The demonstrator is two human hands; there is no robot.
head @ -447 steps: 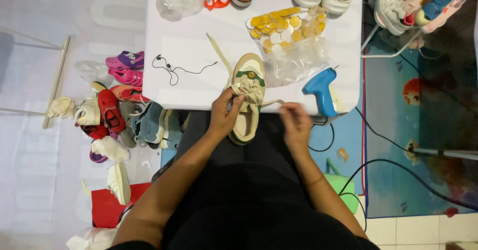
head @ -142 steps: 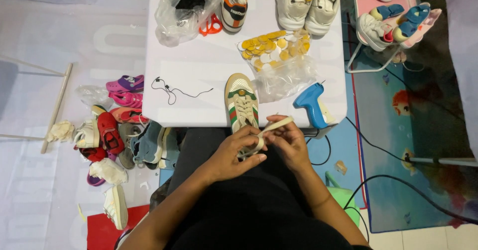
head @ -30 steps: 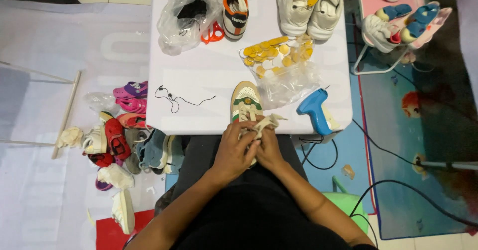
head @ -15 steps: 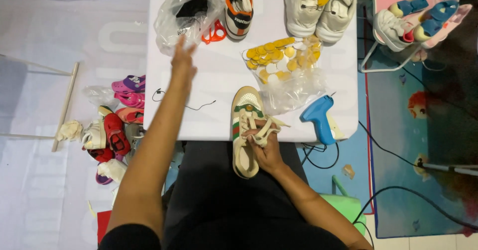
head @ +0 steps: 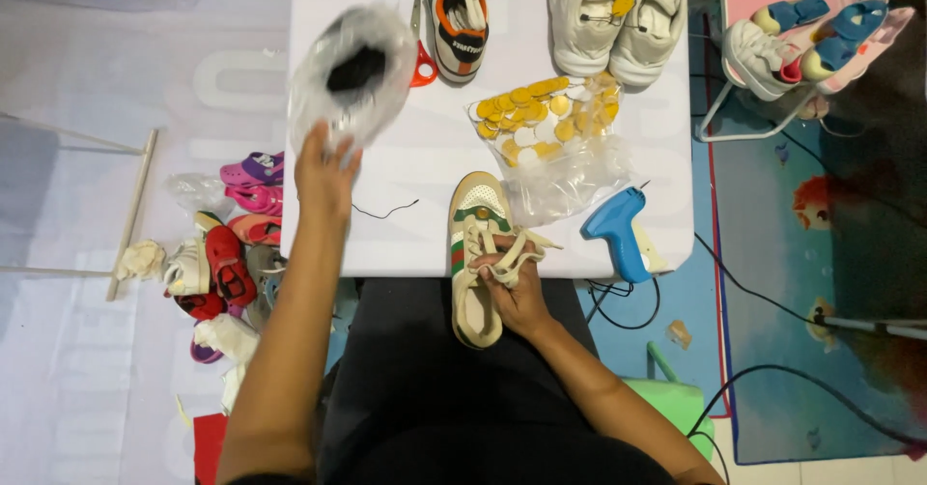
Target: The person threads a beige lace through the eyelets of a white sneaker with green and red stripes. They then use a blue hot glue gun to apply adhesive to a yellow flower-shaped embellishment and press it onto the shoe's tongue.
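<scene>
Right now the left hand (head: 326, 178) reaches out over the white worktop (head: 415, 205), its fingers closed on the lower edge of a clear plastic bag (head: 352, 74) that holds something dark; the bag is lifted and blurred, so its contents cannot be told. Nearer the body, the right hand (head: 517, 287) grips a cream sneaker (head: 476, 253) with a green and red stripe, the fingers curled round its loose cream laces (head: 512, 251) at the middle of the shoe. The sneaker lies toe-forward, its toe on the near edge of the worktop and its heel hanging over the person's dark lap.

Just right of the sneaker's toe sits a clear bag of yellow and white round tags (head: 546, 132), and beside that, at the worktop's near right corner, a blue tagging gun (head: 618, 229). A thin black cord (head: 386, 213) lies on the bare surface between the two hands. At the far edge stand an orange, black and white sneaker (head: 459, 16), with red-handled scissors (head: 422, 60) touching its left side, and a pair of off-white sneakers (head: 618, 16) with a yellow tag on them.

On the floor to the left, a heap of small children's shoes (head: 227, 253) in pink, red and white lies against the worktop's side. To the right, a wire rack (head: 772, 55) carries more small sandals, above a blue patterned mat (head: 801, 214) crossed by black cables.
</scene>
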